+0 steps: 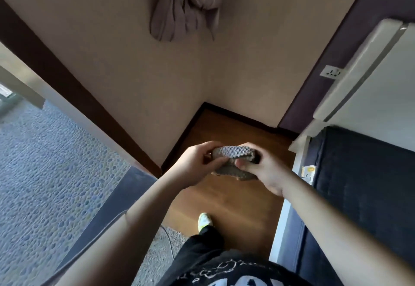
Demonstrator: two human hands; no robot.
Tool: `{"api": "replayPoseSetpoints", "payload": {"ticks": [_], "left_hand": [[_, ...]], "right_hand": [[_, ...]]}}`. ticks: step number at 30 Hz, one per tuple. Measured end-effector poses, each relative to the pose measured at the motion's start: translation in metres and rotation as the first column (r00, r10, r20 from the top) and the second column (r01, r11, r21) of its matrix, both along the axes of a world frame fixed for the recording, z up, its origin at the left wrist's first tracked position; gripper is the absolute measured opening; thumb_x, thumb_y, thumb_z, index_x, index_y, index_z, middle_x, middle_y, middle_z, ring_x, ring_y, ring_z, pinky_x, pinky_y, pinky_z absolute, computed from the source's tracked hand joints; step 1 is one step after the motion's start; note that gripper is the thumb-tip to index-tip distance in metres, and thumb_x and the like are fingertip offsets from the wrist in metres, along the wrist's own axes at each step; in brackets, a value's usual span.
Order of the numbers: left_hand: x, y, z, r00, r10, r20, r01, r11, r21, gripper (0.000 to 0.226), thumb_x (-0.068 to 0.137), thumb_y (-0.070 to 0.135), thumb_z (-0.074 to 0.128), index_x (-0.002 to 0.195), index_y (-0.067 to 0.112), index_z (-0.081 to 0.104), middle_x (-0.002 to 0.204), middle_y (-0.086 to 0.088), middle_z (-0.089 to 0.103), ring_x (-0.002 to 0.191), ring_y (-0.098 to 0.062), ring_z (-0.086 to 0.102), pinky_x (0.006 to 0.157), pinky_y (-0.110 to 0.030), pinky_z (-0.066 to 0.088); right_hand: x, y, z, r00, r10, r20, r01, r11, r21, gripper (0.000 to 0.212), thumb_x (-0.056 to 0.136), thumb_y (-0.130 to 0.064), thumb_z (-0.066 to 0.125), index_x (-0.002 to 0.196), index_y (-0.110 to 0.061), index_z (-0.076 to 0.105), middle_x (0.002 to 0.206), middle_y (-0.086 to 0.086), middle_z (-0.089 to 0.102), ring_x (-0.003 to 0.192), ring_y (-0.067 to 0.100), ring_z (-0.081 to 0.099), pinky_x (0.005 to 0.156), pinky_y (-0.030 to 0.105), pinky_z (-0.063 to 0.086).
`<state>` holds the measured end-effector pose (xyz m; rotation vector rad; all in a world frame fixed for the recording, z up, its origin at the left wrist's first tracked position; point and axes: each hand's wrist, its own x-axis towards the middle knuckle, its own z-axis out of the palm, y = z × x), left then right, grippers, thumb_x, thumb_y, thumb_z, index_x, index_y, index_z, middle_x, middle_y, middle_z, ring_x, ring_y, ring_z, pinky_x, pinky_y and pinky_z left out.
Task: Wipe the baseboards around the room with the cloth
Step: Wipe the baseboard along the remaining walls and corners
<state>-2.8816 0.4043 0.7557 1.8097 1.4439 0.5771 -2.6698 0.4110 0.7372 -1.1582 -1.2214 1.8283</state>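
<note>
Head view: both hands up at waist height, left hand (195, 165) and right hand (265, 169) w/ fingers curled round the grey cloth (233, 162), folding it. Dark baseboard (242, 118) below in the corner, untouched. Prep step, I'd say; next: crouch, press cloth to board.

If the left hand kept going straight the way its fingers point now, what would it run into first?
The left hand points right, across the folded cloth it already grips, so it would press into the cloth and then probably the right hand gripping the other end. Depth between them is unclear.
</note>
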Motion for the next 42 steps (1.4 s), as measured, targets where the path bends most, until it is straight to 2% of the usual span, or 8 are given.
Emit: {"api": "replayPoseSetpoints", "payload": {"ticks": [4, 11, 18, 21, 24, 28, 37, 42], "left_hand": [[-0.013, 0.043, -0.001, 1.000, -0.019, 0.015, 0.016, 0.987, 0.159, 0.036, 0.088, 0.027, 0.074, 0.122, 0.017, 0.066, 0.090, 0.022, 0.061, 0.077, 0.016, 0.057, 0.070, -0.001, 0.038], [-0.025, 0.107, -0.004, 0.989, -0.131, 0.073, 0.107, 0.957, 0.269, 0.040, 0.085, 0.017, 0.078, 0.123, 0.016, 0.067, 0.113, 0.002, 0.069, 0.101, -0.004, 0.062, 0.085, -0.008, 0.044], [0.000, 0.152, -0.002, 0.970, -0.043, 0.241, 0.070, 0.992, -0.108, 0.047, 0.089, 0.057, 0.057, 0.125, 0.027, 0.056, 0.106, 0.008, 0.069, 0.094, -0.001, 0.066, 0.081, -0.012, 0.049], [0.015, 0.171, -0.003, 0.983, 0.058, 0.177, -0.022, 0.980, -0.199, 0.057, 0.081, 0.063, 0.058, 0.120, 0.022, 0.057, 0.087, 0.006, 0.073, 0.075, 0.000, 0.070, 0.068, -0.010, 0.050], [0.033, 0.190, -0.004, 0.991, 0.066, 0.119, -0.053, 0.992, -0.111, 0.059, 0.077, 0.062, 0.061, 0.116, 0.017, 0.061, 0.086, 0.012, 0.071, 0.075, 0.005, 0.068, 0.066, -0.009, 0.049], [0.065, 0.210, -0.004, 0.984, 0.145, 0.103, -0.143, 0.989, -0.028, 0.063, 0.075, 0.059, 0.066, 0.121, 0.016, 0.062, 0.103, 0.010, 0.069, 0.092, 0.003, 0.064, 0.076, -0.010, 0.048], [0.099, 0.239, 0.006, 0.962, 0.271, -0.015, -0.270, 0.962, 0.040, 0.046, 0.081, 0.041, 0.076, 0.119, 0.017, 0.064, 0.083, 0.021, 0.061, 0.072, 0.012, 0.058, 0.066, -0.005, 0.037], [0.090, 0.235, 0.000, 0.945, 0.320, -0.068, -0.319, 0.947, 0.031, 0.040, 0.086, 0.039, 0.073, 0.116, 0.014, 0.064, 0.076, 0.024, 0.054, 0.073, 0.017, 0.054, 0.063, -0.004, 0.036]], "right_hand": [[-0.016, 0.040, 0.013, 0.998, 0.049, -0.034, -0.053, 0.989, -0.140, 0.063, 0.074, -0.054, 0.065, 0.120, -0.011, 0.055, 0.093, 0.014, 0.073, 0.074, 0.028, 0.072, 0.057, 0.027, 0.057], [-0.024, 0.090, 0.008, 0.990, -0.134, -0.053, 0.123, 0.977, -0.174, 0.044, 0.075, -0.027, 0.075, 0.113, -0.010, 0.062, 0.090, 0.004, 0.074, 0.069, 0.017, 0.069, 0.056, 0.020, 0.054], [0.001, 0.142, 0.002, 0.996, -0.058, 0.069, 0.049, 0.990, 0.129, 0.033, 0.077, -0.030, 0.080, 0.108, -0.032, 0.068, 0.104, -0.003, 0.071, 0.079, 0.019, 0.072, 0.065, 0.025, 0.056], [0.017, 0.169, -0.002, 0.986, -0.005, 0.164, -0.048, 0.946, 0.320, 0.037, 0.081, -0.031, 0.079, 0.115, -0.033, 0.064, 0.113, -0.008, 0.067, 0.094, 0.017, 0.070, 0.071, 0.029, 0.058], [0.039, 0.198, -0.006, 0.973, 0.033, 0.228, -0.134, 0.885, 0.446, 0.043, 0.081, -0.035, 0.078, 0.120, -0.035, 0.060, 0.120, -0.017, 0.063, 0.112, 0.007, 0.061, 0.083, 0.020, 0.054], [0.072, 0.235, -0.010, 0.975, 0.106, 0.195, -0.184, 0.876, 0.446, 0.047, 0.080, -0.026, 0.079, 0.120, -0.038, 0.057, 0.122, -0.020, 0.059, 0.116, 0.007, 0.058, 0.084, 0.021, 0.054], [0.095, 0.294, -0.022, 0.939, 0.343, 0.029, -0.338, 0.901, 0.271, 0.085, 0.064, -0.063, 0.080, 0.137, -0.034, 0.049, 0.129, -0.009, 0.057, 0.118, 0.016, 0.059, 0.087, 0.031, 0.056], [0.079, 0.303, -0.025, 0.921, 0.317, 0.226, -0.385, 0.827, 0.410, 0.051, 0.073, -0.060, 0.076, 0.119, -0.046, 0.058, 0.109, -0.021, 0.064, 0.097, 0.002, 0.065, 0.070, 0.015, 0.054]]}}
